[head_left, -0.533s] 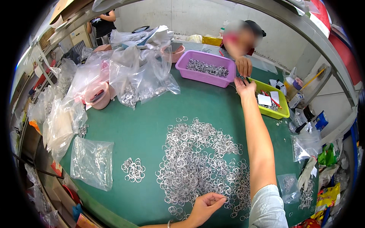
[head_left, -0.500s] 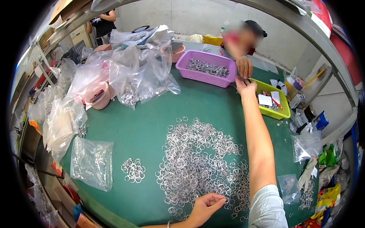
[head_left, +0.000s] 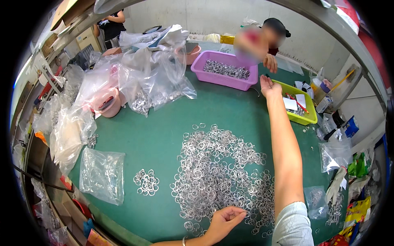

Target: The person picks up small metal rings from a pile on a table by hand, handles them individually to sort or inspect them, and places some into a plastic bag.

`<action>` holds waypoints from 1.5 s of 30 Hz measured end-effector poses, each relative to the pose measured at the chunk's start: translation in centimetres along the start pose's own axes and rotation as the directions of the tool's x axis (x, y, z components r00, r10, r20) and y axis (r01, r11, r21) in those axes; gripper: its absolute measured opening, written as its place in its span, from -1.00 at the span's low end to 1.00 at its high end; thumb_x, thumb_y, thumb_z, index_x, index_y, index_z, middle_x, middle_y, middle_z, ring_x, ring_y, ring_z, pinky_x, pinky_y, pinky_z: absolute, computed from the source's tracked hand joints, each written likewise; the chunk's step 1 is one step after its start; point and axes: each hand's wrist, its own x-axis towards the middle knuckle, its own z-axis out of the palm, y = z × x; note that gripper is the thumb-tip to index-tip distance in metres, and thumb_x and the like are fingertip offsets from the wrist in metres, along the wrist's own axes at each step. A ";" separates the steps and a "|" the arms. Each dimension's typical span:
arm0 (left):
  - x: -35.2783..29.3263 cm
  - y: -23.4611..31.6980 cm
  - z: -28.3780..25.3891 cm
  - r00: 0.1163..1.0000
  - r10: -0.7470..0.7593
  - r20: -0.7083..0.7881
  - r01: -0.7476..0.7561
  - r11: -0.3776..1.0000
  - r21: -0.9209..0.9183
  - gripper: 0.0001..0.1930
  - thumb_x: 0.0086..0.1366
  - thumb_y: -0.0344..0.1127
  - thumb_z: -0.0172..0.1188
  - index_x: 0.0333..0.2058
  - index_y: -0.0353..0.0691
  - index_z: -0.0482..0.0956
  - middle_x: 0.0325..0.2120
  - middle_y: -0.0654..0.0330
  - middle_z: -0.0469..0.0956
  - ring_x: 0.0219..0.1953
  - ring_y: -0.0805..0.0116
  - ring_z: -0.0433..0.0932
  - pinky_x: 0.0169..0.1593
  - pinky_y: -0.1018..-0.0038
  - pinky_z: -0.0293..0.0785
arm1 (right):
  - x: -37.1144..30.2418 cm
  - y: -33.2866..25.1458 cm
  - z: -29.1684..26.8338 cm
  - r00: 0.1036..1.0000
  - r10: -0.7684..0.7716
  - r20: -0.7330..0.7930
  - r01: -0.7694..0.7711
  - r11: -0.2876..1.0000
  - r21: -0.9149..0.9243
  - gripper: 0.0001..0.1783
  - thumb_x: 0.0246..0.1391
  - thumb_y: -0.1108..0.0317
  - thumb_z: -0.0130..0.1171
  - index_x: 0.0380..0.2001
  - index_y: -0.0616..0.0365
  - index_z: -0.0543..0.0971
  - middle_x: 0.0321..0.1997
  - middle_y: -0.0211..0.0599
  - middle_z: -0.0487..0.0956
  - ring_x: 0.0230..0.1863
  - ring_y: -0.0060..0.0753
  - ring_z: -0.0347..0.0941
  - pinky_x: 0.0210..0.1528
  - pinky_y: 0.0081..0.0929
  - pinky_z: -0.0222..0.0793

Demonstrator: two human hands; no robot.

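My left hand (head_left: 225,221) is closed in a pinch at the near edge of a large heap of silver metal rings (head_left: 205,172). What sits between its fingertips, if anything, is too small to make out. Stretched far forward, my right hand (head_left: 271,88) is turned palm up with its fingers extended. A small dark object (head_left: 267,76) shows at its fingertips; whether it rests on them is unclear. Just beyond is a co-worker's hand (head_left: 270,63), apart from mine. A yellow-green basin (head_left: 305,119) with rings, white cards and a red pen lies beside my right hand.
A purple basin (head_left: 223,80) of metal parts stands at the far middle. Left of the heap are a small ring pile (head_left: 146,182) and a clear plastic bag (head_left: 101,176). More bags (head_left: 152,82) and a pink tub (head_left: 107,104) crowd the far left. A metal frame bar (head_left: 328,37) crosses overhead.
My right hand has come apart from the co-worker's hand, its palm now turned up and fingers stretched out. The co-worker's hand has drawn back slightly. My left hand stays pinched near the heap.
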 end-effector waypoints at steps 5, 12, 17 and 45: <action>0.1 0.2 0.7 0.990 0.141 0.007 -0.141 0.988 -0.064 -0.87 0.12 -0.38 0.14 -0.34 -0.27 0.50 -0.59 0.42 0.44 -0.63 0.78 0.24 -0.61 0.81 0.10 | -8.2 -1.2 -1.9 0.968 0.195 0.158 -0.123 0.917 -0.379 -0.62 0.17 0.27 -0.42 -0.12 0.36 0.21 -0.17 0.01 0.34 -0.12 -0.06 0.35 -0.02 -0.16 0.32; 0.0 1.5 1.1 0.923 0.373 -0.089 -0.373 0.928 0.022 -0.88 0.16 -0.38 0.09 -0.37 -0.31 0.47 -0.64 0.43 0.39 -0.69 0.78 0.17 -0.65 0.78 0.01 | -29.0 -4.6 -11.5 0.739 0.669 0.078 -0.474 0.599 -0.645 -0.64 0.19 0.23 -0.37 -0.18 0.33 0.27 -0.25 -0.07 0.38 -0.22 -0.19 0.37 -0.09 -0.27 0.34; -1.9 1.2 3.0 0.921 0.381 0.083 -0.385 0.921 0.054 -0.88 0.16 -0.40 0.08 -0.36 -0.33 0.46 -0.61 0.37 0.43 -0.64 0.73 0.28 -0.59 0.79 0.15 | -38.6 -8.2 -16.8 0.681 0.732 0.029 -0.538 0.526 -0.659 -0.64 0.18 0.21 -0.31 -0.17 0.31 0.28 -0.20 -0.09 0.38 -0.19 -0.23 0.34 -0.05 -0.32 0.30; -5.4 -3.9 5.3 0.896 0.176 0.408 -0.365 0.815 0.450 -0.84 0.17 -0.43 0.05 -0.28 -0.35 0.49 -0.73 0.54 0.22 -0.67 0.79 0.06 -0.61 0.74 -0.07 | -43.6 -21.3 -29.8 0.987 0.149 -0.065 -0.154 0.985 -0.079 -0.71 -0.13 0.68 -0.22 -0.24 0.37 0.24 -0.28 -0.03 0.32 -0.18 -0.09 0.33 -0.05 -0.21 0.34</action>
